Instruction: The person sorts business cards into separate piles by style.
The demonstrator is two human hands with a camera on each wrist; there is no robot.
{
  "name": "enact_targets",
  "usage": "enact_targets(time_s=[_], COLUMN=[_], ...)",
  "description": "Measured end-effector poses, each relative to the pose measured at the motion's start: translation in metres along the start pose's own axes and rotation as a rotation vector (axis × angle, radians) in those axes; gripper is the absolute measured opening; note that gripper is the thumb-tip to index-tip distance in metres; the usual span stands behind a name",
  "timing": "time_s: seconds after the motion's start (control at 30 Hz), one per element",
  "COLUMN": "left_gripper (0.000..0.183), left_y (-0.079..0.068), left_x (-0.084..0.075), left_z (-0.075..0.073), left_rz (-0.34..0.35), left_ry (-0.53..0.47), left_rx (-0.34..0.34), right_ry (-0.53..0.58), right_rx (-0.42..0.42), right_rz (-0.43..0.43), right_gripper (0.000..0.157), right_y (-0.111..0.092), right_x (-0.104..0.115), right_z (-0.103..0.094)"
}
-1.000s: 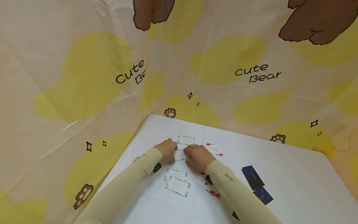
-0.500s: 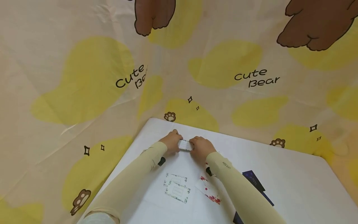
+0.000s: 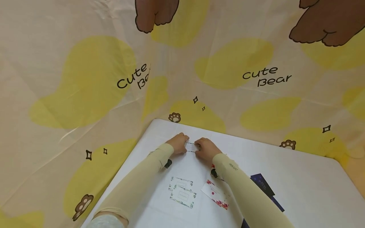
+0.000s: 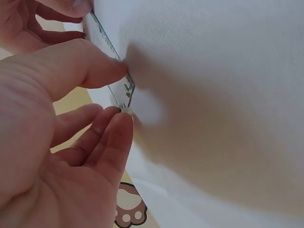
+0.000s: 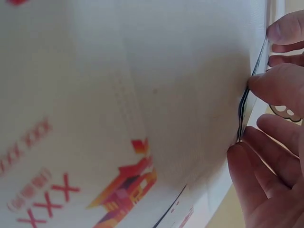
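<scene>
while left grip (image 3: pixel 178 144) and right grip (image 3: pixel 207 148) pinch leaf-edged cards (image 3: pixel 190 147), dark blue cards (image 3: pixel 263 184), head view only

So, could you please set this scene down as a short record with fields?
left hand: pinches one end of the held card
right hand: pinches the opposite end
held card: leaf-bordered; possibly several stacked
white table: overlapping leaf-bordered cards, red-patterned cards, dark blue cards partly behind the right sleeve
backdrop: bear-print cloth
</scene>
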State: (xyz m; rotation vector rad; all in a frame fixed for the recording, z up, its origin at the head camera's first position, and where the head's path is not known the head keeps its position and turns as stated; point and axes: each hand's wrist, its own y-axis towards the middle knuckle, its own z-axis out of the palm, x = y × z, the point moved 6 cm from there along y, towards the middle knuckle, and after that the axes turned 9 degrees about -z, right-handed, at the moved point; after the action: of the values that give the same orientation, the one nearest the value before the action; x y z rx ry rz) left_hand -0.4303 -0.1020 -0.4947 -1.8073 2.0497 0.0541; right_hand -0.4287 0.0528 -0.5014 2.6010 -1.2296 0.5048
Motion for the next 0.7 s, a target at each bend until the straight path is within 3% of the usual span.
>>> enact_targets(time_s=[0.23, 0.33, 0.43, 0.6, 0.7], left_gripper=[0.071, 0.071, 0.067, 0.063, 0.060], left_y=[-0.007, -0.026, -0.071, -0.161, -0.186], left_x=[0.002, -0.003, -0.011, -0.009, -0.005], left_z=[0.002, 0.007, 0.013, 0.028, 0.036], left_rz=[-0.006, 0.010, 0.076, 0.165, 0.195], left_ry=[0.024, 0.042, 0.037, -0.039, -0.054], left_rx=[-0.046, -0.089, -0.095, 0.031, 0.053], right_ry=[-0.041, -0.052, -0.068, -0.153, -0.182], right_rx=[-0.003, -0.052, -0.077, -0.068, -0.054], right_rz=[0.004, 0.026, 0.007, -0.173, -0.253], right_gripper=[0.053, 0.058, 0.063, 0.065, 0.062], right_y=[-0.003, -0.024, -0.064, -0.131, -0.151], right_x=[0.008, 0.014, 0.037, 0.106, 0.133], right_z=[-0.004, -0.014, -0.022, -0.005, 0.015])
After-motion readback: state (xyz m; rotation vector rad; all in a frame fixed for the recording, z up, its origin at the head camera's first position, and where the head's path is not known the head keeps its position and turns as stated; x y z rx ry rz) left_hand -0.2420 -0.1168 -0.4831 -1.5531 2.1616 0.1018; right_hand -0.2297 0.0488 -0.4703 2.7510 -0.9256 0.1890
